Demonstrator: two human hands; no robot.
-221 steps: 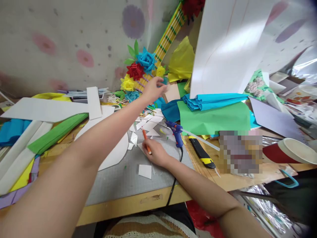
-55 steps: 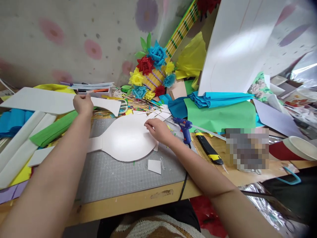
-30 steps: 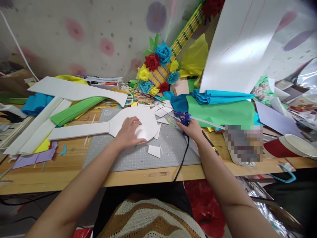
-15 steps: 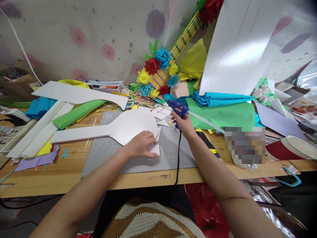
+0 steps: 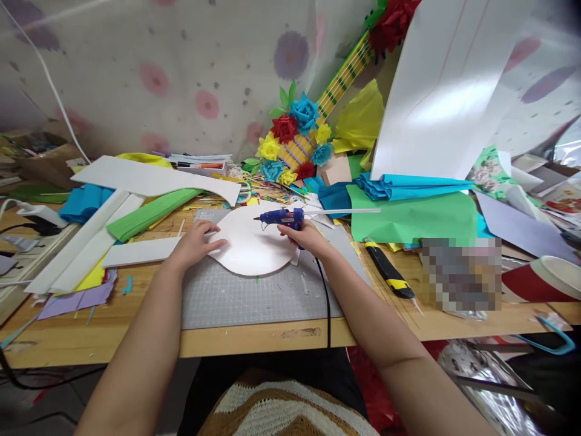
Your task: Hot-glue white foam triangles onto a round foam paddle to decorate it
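Note:
A white foam cut-out (image 5: 249, 245) with a round body and a long neck lies on the grey cutting mat (image 5: 254, 297). My left hand (image 5: 196, 242) rests flat on it where the neck meets the round part, fingers stretched out. My right hand (image 5: 305, 235) is closed round a blue glue gun (image 5: 282, 217), held over the round part with its nozzle pointing left. A clear glue stick juts out of the gun's back to the right. Its black cord hangs over the table's front edge.
A yellow-and-black utility knife (image 5: 389, 275) lies right of the mat. Green (image 5: 413, 218) and blue crepe paper, white foam strips (image 5: 91, 236), paper flowers (image 5: 290, 139) on a yellow guitar shape and a large white sheet (image 5: 436, 91) crowd the wooden table. A red paper cup (image 5: 540, 281) lies far right.
My right hand has swung the glue gun left over the round foam part. My left hand has left the small white scrap and now lies on the cut-out near its neck.

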